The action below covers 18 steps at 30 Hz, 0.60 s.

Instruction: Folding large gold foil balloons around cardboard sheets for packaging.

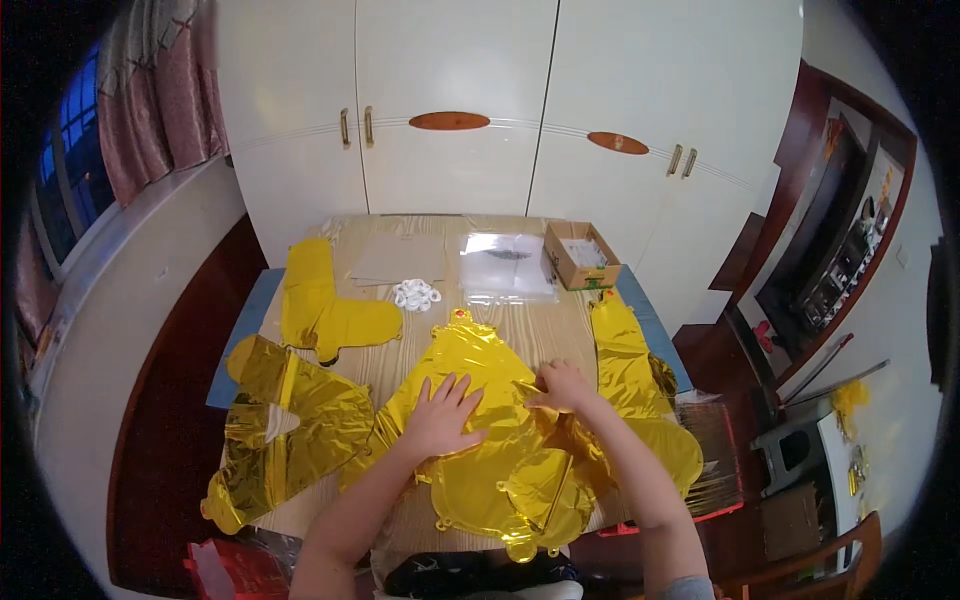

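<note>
The middle foil (485, 370) is gold and shiny. It lies on the bench (520, 322), right in front of the person, and its bottom end comes down to the near edge. The left hand (443, 415) is flat on it with the fingers spread wide. The right hand (562, 386) is at its right side with bent fingers. I cannot tell if it is pinching the foil.

The left foil (335, 410) is gold too and runs along the left edge of the bench. Its side comes right up to the middle foil. Behind it is the bent foil (308, 290), shaped like a boot. The right foil (620, 340) lies along the right edge.

At the back are the gray paper (395, 262), the clear bag (505, 275) and the box (592, 279), in a row from left to right. The box sits near the back right corner. The white rings (416, 295) are just in front of the paper. Wood shows between the rings, the bag and the top of the middle foil.
</note>
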### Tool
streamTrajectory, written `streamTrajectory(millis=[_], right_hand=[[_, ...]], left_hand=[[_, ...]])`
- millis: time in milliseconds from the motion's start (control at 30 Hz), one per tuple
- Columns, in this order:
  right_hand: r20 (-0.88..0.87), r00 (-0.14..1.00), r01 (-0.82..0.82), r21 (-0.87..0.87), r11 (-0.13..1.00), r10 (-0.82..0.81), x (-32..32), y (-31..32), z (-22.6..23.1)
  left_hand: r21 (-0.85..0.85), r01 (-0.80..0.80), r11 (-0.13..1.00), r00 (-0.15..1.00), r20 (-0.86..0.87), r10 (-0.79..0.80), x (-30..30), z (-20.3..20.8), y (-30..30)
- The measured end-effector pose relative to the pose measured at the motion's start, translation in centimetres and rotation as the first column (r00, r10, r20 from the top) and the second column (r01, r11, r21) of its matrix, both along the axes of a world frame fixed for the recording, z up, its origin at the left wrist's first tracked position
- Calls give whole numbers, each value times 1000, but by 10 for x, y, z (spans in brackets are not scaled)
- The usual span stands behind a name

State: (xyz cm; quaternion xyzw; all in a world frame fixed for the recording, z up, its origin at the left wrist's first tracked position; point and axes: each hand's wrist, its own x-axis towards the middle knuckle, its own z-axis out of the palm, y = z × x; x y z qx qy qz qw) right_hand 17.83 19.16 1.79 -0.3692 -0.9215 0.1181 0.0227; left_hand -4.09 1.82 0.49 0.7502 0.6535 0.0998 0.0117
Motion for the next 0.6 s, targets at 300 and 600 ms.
streamTrajectory(millis=[300,600], right_hand=[[-34,992,88,-492,866,-120,3,-10,36],[-220,901,-424,-275,863,373,39,-37,34]], left_hand=[[4,-17,1000,1000,-12,17,0,-3,-2],[-15,-10,1000,1000,-11,10,1,-3,0]])
